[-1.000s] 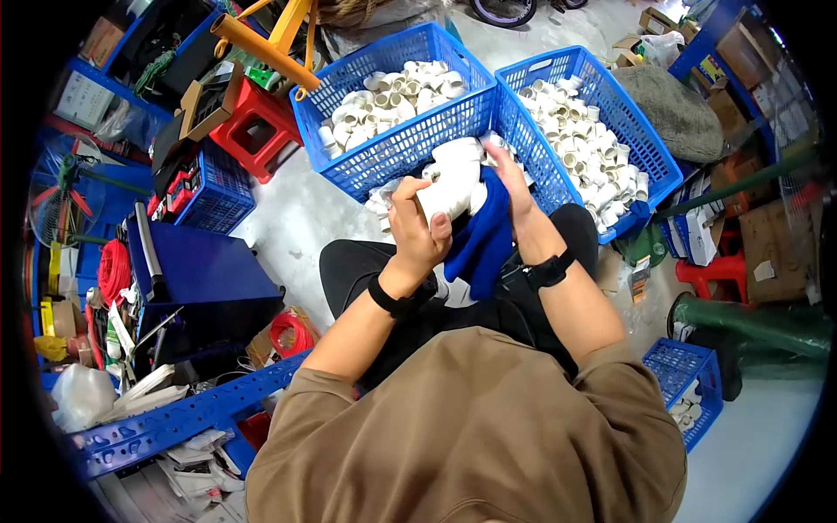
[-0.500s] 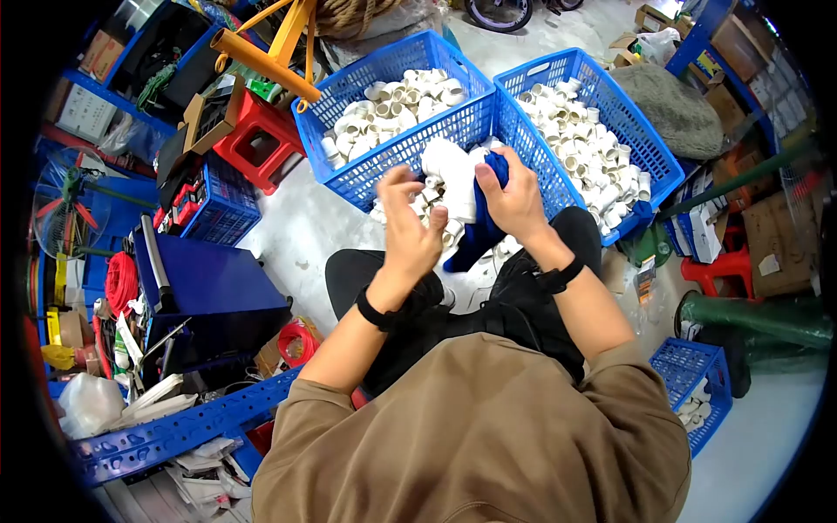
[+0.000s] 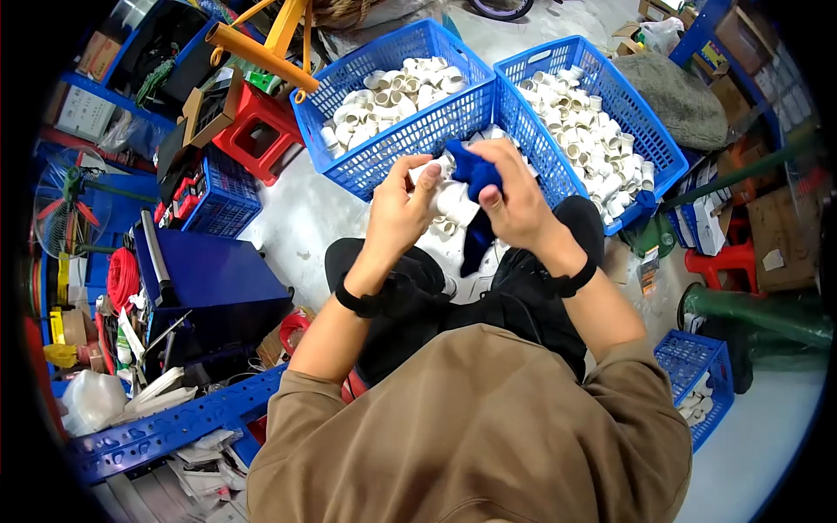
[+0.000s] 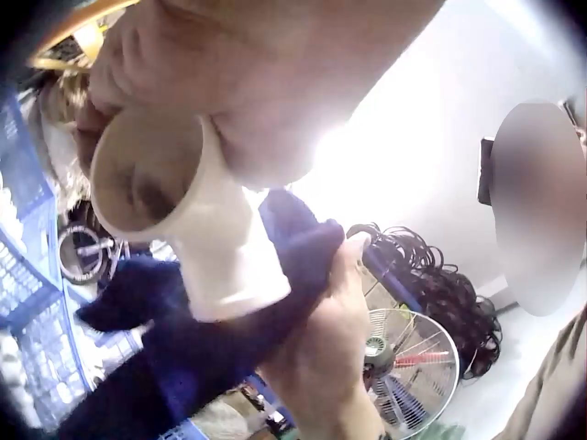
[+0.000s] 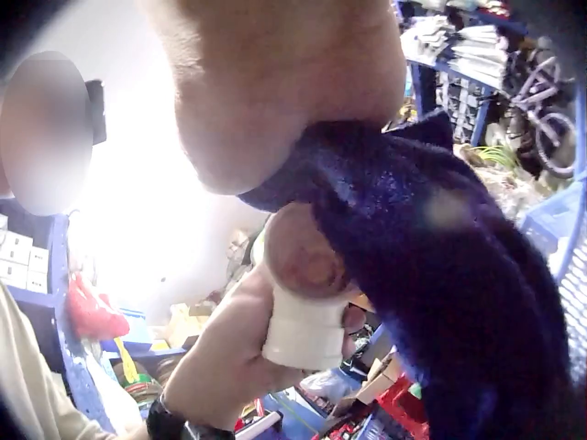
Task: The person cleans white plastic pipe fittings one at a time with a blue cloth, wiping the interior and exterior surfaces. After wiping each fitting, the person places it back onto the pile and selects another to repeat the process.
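My left hand (image 3: 399, 213) grips a white plastic pipe fitting (image 4: 234, 266), its round open end facing the left wrist camera. My right hand (image 3: 523, 209) holds a dark blue cloth (image 3: 475, 170), bunched at the fingers with a loose end hanging below. In the right wrist view, the cloth (image 5: 449, 266) overlaps the edge of the fitting's opening (image 5: 307, 261). Both hands are close together above the lap, in front of the baskets. From the head view most of the fitting is hidden behind the fingers and cloth.
Two blue plastic baskets (image 3: 410, 148) (image 3: 645, 144) full of white fittings stand ahead, side by side. More loose fittings (image 3: 452, 209) lie on the floor below the hands. A red stool (image 3: 253, 139) and an orange metal bar (image 3: 261, 57) are at the left; a smaller blue basket (image 3: 689, 357) is at the right.
The left hand's fingers, spread half a second ago, now close round the fitting. The right hand has brought the cloth up and across it, and the fitting shows less from above.
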A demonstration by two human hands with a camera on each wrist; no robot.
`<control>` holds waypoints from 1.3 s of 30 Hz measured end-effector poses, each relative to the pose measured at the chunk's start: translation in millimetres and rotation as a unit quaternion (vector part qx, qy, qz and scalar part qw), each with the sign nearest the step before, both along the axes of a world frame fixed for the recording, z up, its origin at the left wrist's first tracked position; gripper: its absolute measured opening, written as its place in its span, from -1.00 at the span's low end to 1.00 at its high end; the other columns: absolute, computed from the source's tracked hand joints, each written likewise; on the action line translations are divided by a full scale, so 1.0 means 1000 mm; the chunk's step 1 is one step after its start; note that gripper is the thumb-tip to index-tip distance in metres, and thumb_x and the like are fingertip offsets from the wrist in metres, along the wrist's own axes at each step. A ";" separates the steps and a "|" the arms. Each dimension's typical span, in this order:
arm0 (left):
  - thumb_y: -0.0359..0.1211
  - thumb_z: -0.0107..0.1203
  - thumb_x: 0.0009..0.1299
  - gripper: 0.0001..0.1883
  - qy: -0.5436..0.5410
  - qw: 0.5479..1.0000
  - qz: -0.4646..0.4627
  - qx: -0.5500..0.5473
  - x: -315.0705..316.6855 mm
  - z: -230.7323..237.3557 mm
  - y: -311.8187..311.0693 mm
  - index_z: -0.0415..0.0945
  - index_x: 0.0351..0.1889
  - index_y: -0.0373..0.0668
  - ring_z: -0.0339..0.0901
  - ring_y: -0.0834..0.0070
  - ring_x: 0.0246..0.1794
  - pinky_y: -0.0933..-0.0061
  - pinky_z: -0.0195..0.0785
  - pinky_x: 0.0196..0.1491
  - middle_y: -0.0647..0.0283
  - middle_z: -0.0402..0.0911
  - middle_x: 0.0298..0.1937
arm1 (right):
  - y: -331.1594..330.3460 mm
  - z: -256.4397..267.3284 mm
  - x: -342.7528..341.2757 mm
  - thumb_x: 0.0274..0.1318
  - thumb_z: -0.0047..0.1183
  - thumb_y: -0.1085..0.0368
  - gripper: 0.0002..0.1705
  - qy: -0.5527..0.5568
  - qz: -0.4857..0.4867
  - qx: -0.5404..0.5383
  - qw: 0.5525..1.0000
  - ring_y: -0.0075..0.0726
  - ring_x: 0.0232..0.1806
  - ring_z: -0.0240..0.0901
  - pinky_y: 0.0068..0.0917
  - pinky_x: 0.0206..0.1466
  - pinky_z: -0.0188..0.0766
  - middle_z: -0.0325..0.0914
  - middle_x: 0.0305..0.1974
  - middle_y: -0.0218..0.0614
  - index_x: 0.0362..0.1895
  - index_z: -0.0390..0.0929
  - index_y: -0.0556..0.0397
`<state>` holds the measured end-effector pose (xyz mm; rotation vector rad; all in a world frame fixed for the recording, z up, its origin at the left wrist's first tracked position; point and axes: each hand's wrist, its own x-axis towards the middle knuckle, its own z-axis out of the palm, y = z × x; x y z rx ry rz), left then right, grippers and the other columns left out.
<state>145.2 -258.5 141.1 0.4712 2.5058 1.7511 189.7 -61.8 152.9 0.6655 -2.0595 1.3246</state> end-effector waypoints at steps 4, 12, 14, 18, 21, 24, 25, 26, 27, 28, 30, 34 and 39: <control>-0.28 0.11 0.53 -0.71 -0.126 0.980 0.050 0.144 0.005 -0.022 0.012 0.47 0.02 -0.33 0.47 0.70 -0.42 0.63 0.31 -0.42 0.25 0.61 -0.32 | -0.019 0.002 0.007 0.06 0.22 0.27 -0.63 0.110 -0.080 0.219 0.966 0.04 0.21 0.33 -0.15 0.23 0.36 0.47 0.09 -0.15 -0.02 0.59 0.11; -0.14 0.14 0.52 -0.56 -0.093 0.980 0.072 0.161 0.012 -0.010 0.011 0.52 0.03 -0.40 0.48 0.70 -0.45 0.63 0.34 -0.44 0.29 0.63 -0.34 | -0.027 0.016 0.019 -0.01 0.30 0.14 -0.61 0.042 -0.159 0.231 0.959 0.09 0.10 0.40 -0.17 0.12 0.46 0.51 0.00 -0.18 -0.12 0.64 0.08; -0.10 0.17 0.50 -0.52 -0.082 0.985 0.057 0.138 0.017 -0.003 0.010 0.51 0.03 -0.41 0.49 0.68 -0.47 0.62 0.36 -0.42 0.26 0.65 -0.33 | -0.024 0.016 0.019 0.03 0.28 0.10 -0.68 -0.066 -0.160 0.202 0.964 0.00 -0.10 0.50 -0.19 -0.07 0.51 0.54 -0.15 -0.21 -0.24 0.65 0.07; -0.18 0.08 0.56 -0.65 -0.046 0.993 0.024 0.101 0.028 0.015 0.008 0.54 0.04 -0.30 0.48 0.74 -0.35 0.66 0.34 -0.31 0.33 0.63 -0.28 | -0.004 0.015 0.000 0.24 0.11 -0.08 -0.55 -0.174 -0.022 0.187 0.967 0.10 -0.28 0.54 -0.13 -0.20 0.48 0.55 -0.33 -0.11 -0.33 0.62 0.10; -0.19 0.01 0.59 -0.63 0.014 0.987 -0.069 0.142 0.028 0.010 0.002 0.44 0.14 -0.31 0.52 0.66 -0.27 0.62 0.39 -0.20 0.31 0.60 -0.19 | 0.010 0.005 -0.017 0.45 -0.20 -0.16 -0.37 -0.472 0.158 -0.017 0.867 -0.13 -0.26 0.62 -0.25 -0.16 0.48 0.66 -0.33 -0.13 -0.22 0.65 0.14; -0.16 -0.01 0.60 -0.61 0.090 0.967 -0.020 0.237 0.006 0.001 0.002 0.39 0.17 -0.29 0.52 0.62 -0.22 0.59 0.41 -0.17 0.28 0.57 -0.13 | -0.018 -0.072 -0.009 0.51 -0.29 -0.13 -0.39 -0.342 0.122 -0.253 0.897 -0.32 -0.36 0.62 -0.35 -0.30 0.56 0.66 -0.31 -0.25 0.00 0.57 0.17; -0.12 -0.03 0.61 -0.58 0.111 0.965 0.007 0.237 -0.001 -0.001 0.003 0.32 0.17 -0.29 0.52 0.57 -0.22 0.55 0.42 -0.19 0.24 0.56 -0.11 | -0.019 -0.066 -0.003 0.53 -0.33 -0.08 -0.42 -0.417 0.241 -0.354 0.802 -0.36 -0.33 0.62 -0.38 -0.26 0.57 0.66 -0.24 -0.27 0.03 0.54 0.15; -0.08 0.00 0.59 -0.53 0.090 0.971 0.061 0.213 0.002 0.011 0.009 0.28 0.17 -0.29 0.52 0.54 -0.25 0.52 0.42 -0.21 0.20 0.56 -0.14 | -0.020 -0.051 0.006 0.55 -0.37 -0.03 -0.46 -0.479 0.351 -0.439 0.675 -0.40 -0.31 0.61 -0.40 -0.22 0.57 0.66 -0.17 -0.29 0.07 0.51 0.14; -0.11 0.05 0.56 -0.54 0.101 0.980 0.096 0.142 0.003 0.016 0.010 0.27 0.16 -0.30 0.53 0.54 -0.31 0.52 0.42 -0.27 0.15 0.56 -0.16 | -0.038 -0.026 0.017 0.55 -0.36 0.00 -0.49 -0.478 0.173 -0.495 0.704 -0.37 -0.36 0.60 -0.34 -0.31 0.58 0.64 -0.18 -0.29 0.01 0.52 0.12; -0.14 0.11 0.54 -0.53 0.109 0.983 0.129 0.071 0.004 0.018 0.010 0.25 0.14 -0.31 0.54 0.54 -0.38 0.53 0.41 -0.32 0.10 0.55 -0.19 | -0.054 -0.028 0.011 0.54 -0.32 -0.01 -0.48 -0.382 -0.001 -0.482 0.788 -0.31 0.10 0.40 -0.39 0.21 0.28 0.46 0.11 -0.11 -0.01 0.45 0.23; -0.13 0.18 0.49 -0.50 0.084 0.984 0.125 0.093 0.005 0.014 0.013 0.26 0.10 -0.33 0.54 0.49 -0.45 0.48 0.42 -0.34 0.05 0.57 -0.23 | -0.050 -0.025 0.022 0.49 -0.19 0.07 -0.60 -0.167 -0.109 -0.309 0.930 -0.15 0.11 0.33 -0.29 0.29 0.17 0.36 0.10 -0.09 -0.02 0.38 0.22; -0.02 0.13 0.50 -0.49 -0.004 0.991 0.134 0.027 0.008 0.006 0.011 0.36 -0.05 -0.37 0.56 0.46 -0.25 0.38 0.44 -0.18 0.09 0.60 -0.27 | -0.039 -0.005 0.022 0.18 0.20 0.37 -0.71 0.142 -0.177 -0.019 0.974 0.08 0.19 0.33 -0.11 0.28 0.26 0.29 0.16 0.02 -0.07 0.40 0.12; -0.17 -0.02 0.60 -0.64 -0.057 0.982 0.005 0.182 0.010 -0.002 0.014 0.52 -0.25 -0.30 0.43 0.66 -0.41 0.52 0.35 -0.34 0.32 0.58 -0.40 | -0.025 0.004 0.003 0.18 0.18 -0.05 -0.52 0.155 -0.150 0.140 0.966 0.30 0.31 0.27 0.03 0.33 0.28 0.41 0.16 -0.01 -0.04 0.57 0.07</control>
